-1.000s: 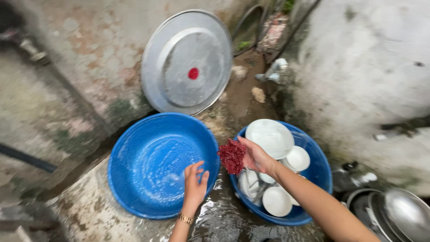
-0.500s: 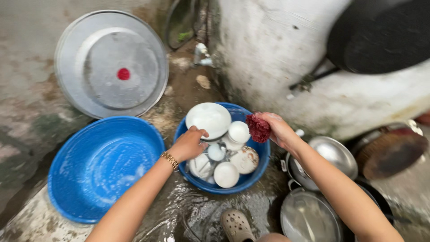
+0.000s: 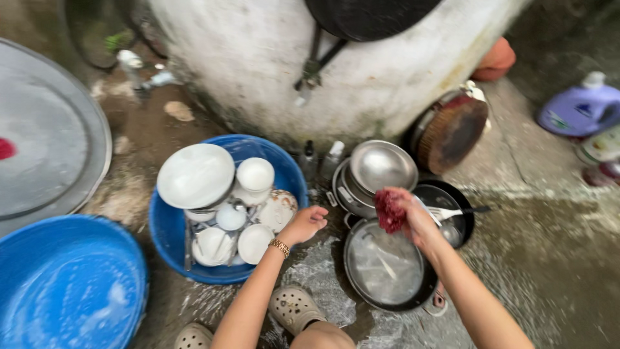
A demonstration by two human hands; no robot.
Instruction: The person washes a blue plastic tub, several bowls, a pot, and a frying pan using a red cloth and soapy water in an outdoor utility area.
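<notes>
A: Right hand [image 3: 416, 216]?
B: Fingers closing around a red scrubber [image 3: 389, 211], gripping it. It is hovering over the pots on the right, between the steel bowl [image 3: 382, 167] on the far side and the wide pan [image 3: 387, 266] on the near side.

A: Left hand [image 3: 303, 224]?
B: Fingers curling loosely, holding nothing. It is resting at the right rim of the blue basin [image 3: 169, 226], touching or just beside it, can't tell which. A gold bracelet [image 3: 280, 247] is sitting on that wrist.

A: What's in that basin?
B: White dishes: a big plate [image 3: 196, 175] leaning at the far left, a cup [image 3: 255, 174] beside it, small bowls [image 3: 213, 244] piling up nearer.

A: Around the pots?
B: A black pan [image 3: 462, 223] is sitting right of the hand with a fork [image 3: 452, 211] lying across it. The steel bowl is stacking on other pots. A round wooden board [image 3: 451, 132] is leaning on the white wall [image 3: 271, 64], far right.

A: Rest?
B: A second blue basin [image 3: 64, 284] is showing near left, a big metal tray [image 3: 45, 148] far left, a purple jug [image 3: 581, 106] far right. The floor [image 3: 542, 258] is looking wet. Grey clogs [image 3: 294, 307] are showing at the near edge.
</notes>
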